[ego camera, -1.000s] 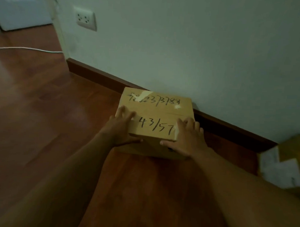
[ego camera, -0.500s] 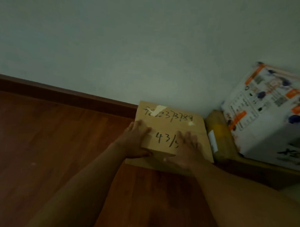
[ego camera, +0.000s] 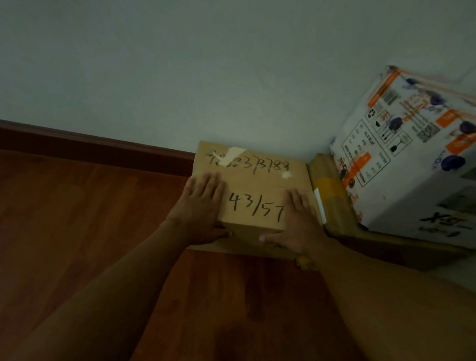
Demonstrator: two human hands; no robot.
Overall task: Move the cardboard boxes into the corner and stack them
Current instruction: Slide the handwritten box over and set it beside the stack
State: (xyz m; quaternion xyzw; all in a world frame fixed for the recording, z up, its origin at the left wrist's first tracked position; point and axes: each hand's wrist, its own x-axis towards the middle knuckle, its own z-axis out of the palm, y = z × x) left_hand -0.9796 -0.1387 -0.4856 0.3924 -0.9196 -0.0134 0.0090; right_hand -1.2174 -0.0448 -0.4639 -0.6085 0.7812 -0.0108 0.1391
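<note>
A small brown cardboard box (ego camera: 254, 181) with handwritten numbers on its top sits on the wooden floor against the wall. My left hand (ego camera: 200, 208) grips its near left corner, fingers flat on the top and thumb on the front face. My right hand (ego camera: 297, 223) holds the near right corner the same way. Right beside it lies a flat brown cardboard box (ego camera: 332, 194) with yellow tape. On that flat box rests a large white printed box (ego camera: 421, 165) with orange labels, filling the corner.
A dark wooden baseboard (ego camera: 92, 145) runs along the pale wall (ego camera: 208, 71). Red-brown wooden floor (ego camera: 68, 228) stretches to the left and toward me.
The small box has slid right along the wall with both hands on it, from open floor to beside the flat box. The wall socket and doorway have left the view.
</note>
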